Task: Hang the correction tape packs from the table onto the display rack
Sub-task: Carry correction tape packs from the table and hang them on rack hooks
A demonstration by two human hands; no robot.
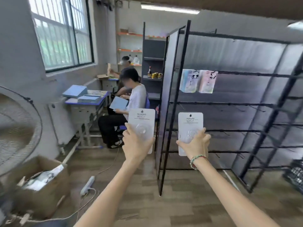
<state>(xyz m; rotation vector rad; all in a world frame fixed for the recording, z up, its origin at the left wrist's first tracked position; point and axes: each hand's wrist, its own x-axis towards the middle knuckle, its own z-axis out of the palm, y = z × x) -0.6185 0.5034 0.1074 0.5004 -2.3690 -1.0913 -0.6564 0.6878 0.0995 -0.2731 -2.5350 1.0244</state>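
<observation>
the left hand [135, 145] is gripping the lower part of one upright white pack [142, 122], the right hand [196, 145] is gripping another pack [190, 124] likewise, both raised before the black rack [229, 104] where two packs [198, 81] are hanging.

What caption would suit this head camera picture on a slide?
Left hand and right hand each hold a white correction tape pack, raised toward a black display rack where pastel packs already hang.

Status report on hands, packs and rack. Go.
Left hand grips one pack, right hand another. Both unhung, short of rack. Nothing blocking.
</observation>
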